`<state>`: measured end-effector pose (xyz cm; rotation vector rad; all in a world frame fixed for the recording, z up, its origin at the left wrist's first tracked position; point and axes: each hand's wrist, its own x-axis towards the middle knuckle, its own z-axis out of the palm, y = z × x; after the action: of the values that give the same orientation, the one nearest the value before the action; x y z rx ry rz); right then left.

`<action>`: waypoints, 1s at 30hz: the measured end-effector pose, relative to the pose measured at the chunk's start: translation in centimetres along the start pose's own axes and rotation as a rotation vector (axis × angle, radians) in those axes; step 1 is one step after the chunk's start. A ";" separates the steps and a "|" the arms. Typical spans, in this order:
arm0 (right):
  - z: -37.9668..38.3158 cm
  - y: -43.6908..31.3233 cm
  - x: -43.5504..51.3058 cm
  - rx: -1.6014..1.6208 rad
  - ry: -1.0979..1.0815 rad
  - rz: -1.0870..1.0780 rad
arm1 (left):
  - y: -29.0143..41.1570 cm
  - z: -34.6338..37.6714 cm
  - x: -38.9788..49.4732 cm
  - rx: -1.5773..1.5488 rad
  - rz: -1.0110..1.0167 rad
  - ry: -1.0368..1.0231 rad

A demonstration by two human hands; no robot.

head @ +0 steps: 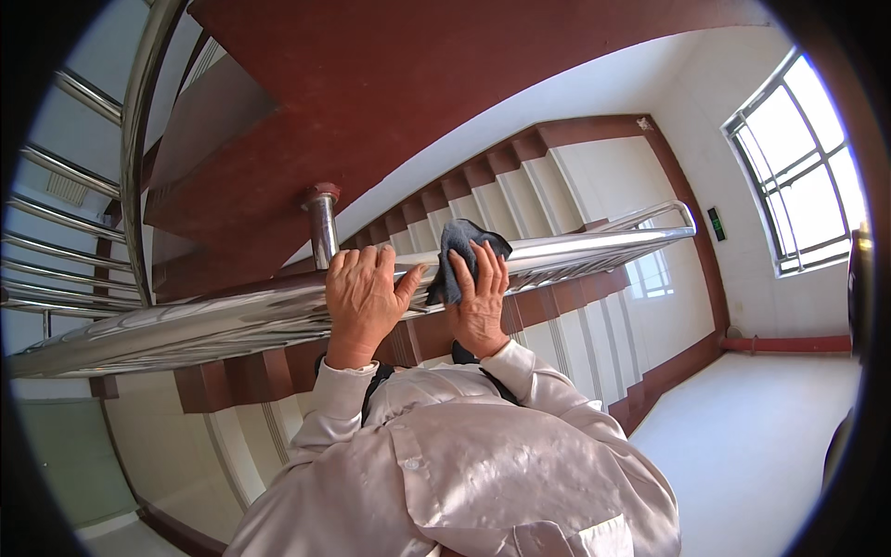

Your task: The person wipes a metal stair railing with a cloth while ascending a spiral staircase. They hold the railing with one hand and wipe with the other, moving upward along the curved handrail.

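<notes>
A polished stainless-steel handrail [230,317] runs across in front of me, sloping along the stairs. My left hand [365,296] grips the top of the rail, its fingers curled over the far side and its thumb out toward the right. Just right of it, my right hand [480,306] presses a dark grey cloth [459,254] against the rail. The cloth is bunched under the fingers and drapes over the metal. Part of the rail is hidden beneath both hands and the cloth.
Tiled stairs [487,202] with dark red edging descend beyond the rail, and more steps [257,425] lie on my side. A steel post [322,226] meets the red underside [334,104] of an upper flight. At right are a barred window [793,167] and a red pipe [786,344].
</notes>
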<state>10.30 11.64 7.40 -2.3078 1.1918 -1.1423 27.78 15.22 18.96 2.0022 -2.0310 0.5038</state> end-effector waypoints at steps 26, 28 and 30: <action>-2.0 10.7 0.7 -0.118 0.136 0.298 | 0.3 -0.2 0.0 0.067 -0.042 0.005; -1.2 9.7 2.5 -0.067 0.091 0.222 | 0.4 0.1 0.0 0.066 -0.035 0.029; -0.3 6.6 3.8 0.041 -0.001 0.120 | 0.3 0.3 0.2 0.060 -0.029 0.047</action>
<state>7.79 4.65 5.75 -2.1752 1.2758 -1.1124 27.54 14.93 18.72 2.0305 -1.9790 0.6066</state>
